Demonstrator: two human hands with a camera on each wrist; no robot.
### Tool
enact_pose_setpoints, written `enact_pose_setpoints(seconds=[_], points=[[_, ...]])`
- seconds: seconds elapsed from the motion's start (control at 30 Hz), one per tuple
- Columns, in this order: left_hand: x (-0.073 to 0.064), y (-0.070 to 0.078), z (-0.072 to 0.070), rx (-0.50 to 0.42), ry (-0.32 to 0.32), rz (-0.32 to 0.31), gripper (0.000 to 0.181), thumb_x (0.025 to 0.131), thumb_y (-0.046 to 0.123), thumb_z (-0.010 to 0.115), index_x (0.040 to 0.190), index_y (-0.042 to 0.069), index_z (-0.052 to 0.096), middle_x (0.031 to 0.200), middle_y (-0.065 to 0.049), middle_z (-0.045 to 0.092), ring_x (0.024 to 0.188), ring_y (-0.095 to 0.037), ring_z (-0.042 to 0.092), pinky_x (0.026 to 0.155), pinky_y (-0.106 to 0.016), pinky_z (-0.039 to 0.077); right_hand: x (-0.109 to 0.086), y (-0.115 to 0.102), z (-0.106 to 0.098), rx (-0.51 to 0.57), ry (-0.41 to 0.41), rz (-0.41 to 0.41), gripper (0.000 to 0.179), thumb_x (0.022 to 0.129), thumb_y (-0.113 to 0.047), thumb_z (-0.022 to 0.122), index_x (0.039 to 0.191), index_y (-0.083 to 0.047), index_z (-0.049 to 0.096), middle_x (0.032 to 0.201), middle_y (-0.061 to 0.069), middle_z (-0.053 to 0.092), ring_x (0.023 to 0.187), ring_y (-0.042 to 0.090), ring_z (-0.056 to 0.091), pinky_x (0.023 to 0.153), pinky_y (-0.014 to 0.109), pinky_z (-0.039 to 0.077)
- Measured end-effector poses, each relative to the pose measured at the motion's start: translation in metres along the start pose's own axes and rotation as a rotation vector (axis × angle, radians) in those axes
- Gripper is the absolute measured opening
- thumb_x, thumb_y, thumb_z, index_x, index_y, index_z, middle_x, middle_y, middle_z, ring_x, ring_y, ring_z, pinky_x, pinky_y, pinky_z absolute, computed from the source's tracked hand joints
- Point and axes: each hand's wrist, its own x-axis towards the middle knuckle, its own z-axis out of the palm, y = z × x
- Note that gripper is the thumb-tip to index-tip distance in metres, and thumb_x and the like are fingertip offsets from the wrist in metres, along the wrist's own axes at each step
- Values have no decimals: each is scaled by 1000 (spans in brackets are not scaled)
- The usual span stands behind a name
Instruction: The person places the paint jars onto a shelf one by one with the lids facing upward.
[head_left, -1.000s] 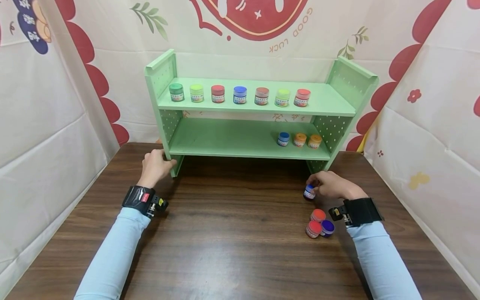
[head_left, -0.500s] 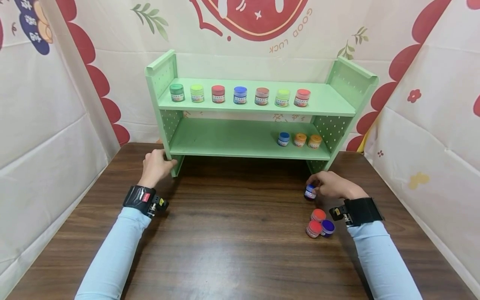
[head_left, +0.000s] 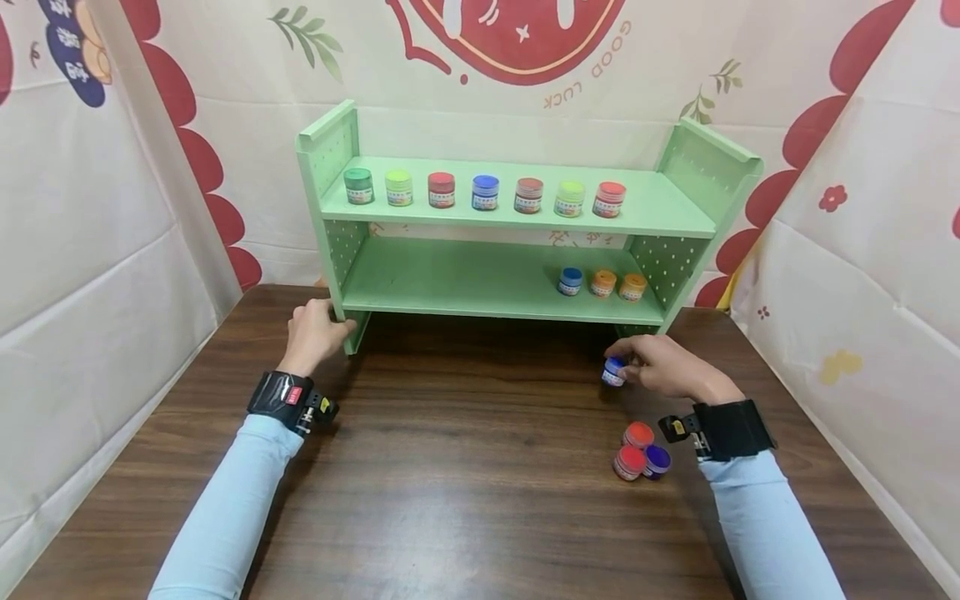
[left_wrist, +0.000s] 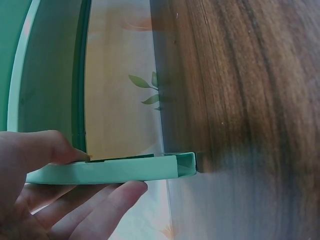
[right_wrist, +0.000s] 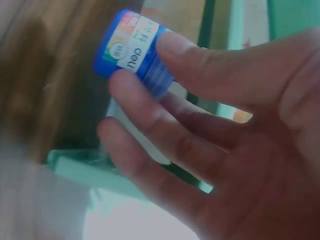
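1. Fingers of the right hand pinch the blue deli jar at their tips, seemingly because it is small.
2. The left hand grips the green shelf by its side, perhaps for steadying.

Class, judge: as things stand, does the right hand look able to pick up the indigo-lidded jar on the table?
Probably not: the right hand pinches a blue-lidded jar, though nothing covers the indigo-lidded jar.

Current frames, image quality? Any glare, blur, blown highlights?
Head: fairly sharp, soft glare on the table, bottom middle; left wrist: pale haze at lower right; right wrist: background blurred, white patch blown out at bottom, "deli" on the blue jar legible.
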Motion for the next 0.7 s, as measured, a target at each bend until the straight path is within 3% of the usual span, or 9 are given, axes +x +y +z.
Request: enact_pose_setpoints(seconds=[0.37,0.53,0.7], points=[[1,2,0,-2,-19,-10,36,91,26,69,115,-1,72,103,-22,75,101,-41,66,87,-56,50,10,-47,-20,-158,197,-151,33,94,2,65,126,0,69,107,11,72,82,17,55,73,35,47],[0,0,0,-5,-24,-18,36,92,25,69,117,-2,71,103,-22,75,99,-40,65,85,-55,50,38,-70,-33,-202,245,-228,34,95,1,65,129,2,67,115,17,71,90,25,64,80,45,54],[-2,-2,-1,-20,-23,-23,36,92,24,68,117,-2,71,103,-22,75,99,-39,66,85,-53,50,77,-85,-44,-196,218,-243,31,95,-1,65,126,2,68,115,18,72,104,32,70,89,50,56]])
